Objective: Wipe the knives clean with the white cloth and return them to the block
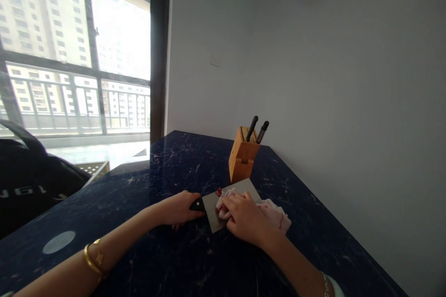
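Observation:
My left hand (183, 207), with a gold bangle on its wrist, is closed around the black handle (197, 204) of a cleaver. The broad grey cleaver blade (213, 220) points to the right, low over the dark table. On the blade, my right hand (245, 217) presses a bunched white and pinkish cloth (275, 215) with curled fingers. Part of the cloth trails out to the right, beyond that hand. A small red bit (218, 191) shows at the cloth's left edge; I cannot tell what it is. My palm and the cloth hide the blade's middle.
A wooden knife block (241, 157) with two dark-handled tools stands just behind the blade. The dark blue marbled table (167, 171) runs along a grey wall. A pale round patch (59, 242) lies at the left. A black bag (35, 181) sits beyond the table's left edge.

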Demonstrator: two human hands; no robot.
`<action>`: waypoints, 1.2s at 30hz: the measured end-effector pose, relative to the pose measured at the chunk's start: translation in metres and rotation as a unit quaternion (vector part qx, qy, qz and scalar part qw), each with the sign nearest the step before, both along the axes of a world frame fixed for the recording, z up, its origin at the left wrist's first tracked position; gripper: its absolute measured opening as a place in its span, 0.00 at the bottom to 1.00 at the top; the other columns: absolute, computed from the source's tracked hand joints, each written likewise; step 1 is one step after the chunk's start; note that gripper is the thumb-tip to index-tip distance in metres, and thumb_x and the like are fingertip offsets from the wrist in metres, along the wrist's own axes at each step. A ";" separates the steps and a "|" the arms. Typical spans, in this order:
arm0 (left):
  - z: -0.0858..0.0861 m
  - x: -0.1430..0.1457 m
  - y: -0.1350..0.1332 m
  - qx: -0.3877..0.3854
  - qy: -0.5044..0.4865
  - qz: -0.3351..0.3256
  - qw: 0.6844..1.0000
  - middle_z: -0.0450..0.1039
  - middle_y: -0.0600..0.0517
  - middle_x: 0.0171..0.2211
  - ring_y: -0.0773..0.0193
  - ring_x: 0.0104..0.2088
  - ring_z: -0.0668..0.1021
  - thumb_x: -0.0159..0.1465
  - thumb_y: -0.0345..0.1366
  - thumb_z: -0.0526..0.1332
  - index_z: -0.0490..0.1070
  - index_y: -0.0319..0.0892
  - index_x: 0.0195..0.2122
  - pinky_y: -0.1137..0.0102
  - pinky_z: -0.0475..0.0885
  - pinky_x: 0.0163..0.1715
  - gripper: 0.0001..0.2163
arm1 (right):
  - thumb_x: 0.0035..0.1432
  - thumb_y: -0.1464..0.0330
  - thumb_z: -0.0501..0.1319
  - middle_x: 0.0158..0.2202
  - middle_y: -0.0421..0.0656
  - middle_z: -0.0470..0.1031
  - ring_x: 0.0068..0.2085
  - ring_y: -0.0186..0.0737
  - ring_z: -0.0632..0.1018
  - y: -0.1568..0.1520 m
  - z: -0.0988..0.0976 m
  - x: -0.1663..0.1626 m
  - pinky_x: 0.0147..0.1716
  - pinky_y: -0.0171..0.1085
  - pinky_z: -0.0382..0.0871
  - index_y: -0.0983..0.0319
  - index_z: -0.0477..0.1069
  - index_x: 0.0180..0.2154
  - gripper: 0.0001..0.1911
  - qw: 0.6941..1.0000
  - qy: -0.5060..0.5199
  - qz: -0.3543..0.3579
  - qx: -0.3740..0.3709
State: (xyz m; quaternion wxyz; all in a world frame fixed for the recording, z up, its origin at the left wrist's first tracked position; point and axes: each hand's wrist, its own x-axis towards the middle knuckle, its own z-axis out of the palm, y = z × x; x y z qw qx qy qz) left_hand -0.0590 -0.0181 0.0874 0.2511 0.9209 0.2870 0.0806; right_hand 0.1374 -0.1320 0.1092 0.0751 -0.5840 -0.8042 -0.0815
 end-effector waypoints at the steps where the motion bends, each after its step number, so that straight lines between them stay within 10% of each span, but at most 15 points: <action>1: -0.001 0.000 0.000 0.009 0.000 0.001 1.000 0.73 0.52 0.26 0.63 0.25 0.75 0.55 0.48 0.54 0.66 0.42 0.34 0.74 0.64 0.22 0.15 | 0.48 0.73 0.52 0.38 0.42 0.69 0.41 0.38 0.67 0.000 0.000 -0.003 0.42 0.38 0.51 0.60 0.63 0.40 0.14 1.000 0.006 0.014 0.008; 11: 0.002 0.001 -0.003 -0.016 0.016 0.004 1.000 0.73 0.52 0.27 0.63 0.23 0.75 0.56 0.49 0.52 0.66 0.42 0.36 0.74 0.64 0.20 0.16 | 0.50 0.75 0.51 0.44 0.48 0.67 0.47 0.44 0.64 0.016 -0.007 0.032 0.42 0.40 0.50 0.62 0.61 0.46 0.19 0.989 -0.021 -0.133 0.067; 23: 0.006 0.002 -0.008 0.065 0.006 0.000 0.998 0.72 0.52 0.25 0.62 0.25 0.74 0.56 0.47 0.53 0.66 0.43 0.35 0.74 0.64 0.22 0.14 | 0.60 0.72 0.46 0.36 0.43 0.66 0.40 0.39 0.66 0.008 -0.006 -0.013 0.42 0.39 0.54 0.57 0.63 0.46 0.14 0.995 -0.007 0.014 0.100; 36: 0.004 0.001 -0.006 0.031 0.019 0.002 0.999 0.72 0.52 0.26 0.63 0.22 0.74 0.56 0.49 0.52 0.66 0.42 0.35 0.74 0.64 0.20 0.15 | 0.61 0.71 0.46 0.40 0.43 0.67 0.44 0.39 0.65 0.014 -0.005 0.013 0.46 0.38 0.53 0.56 0.61 0.50 0.17 0.993 0.008 -0.034 0.110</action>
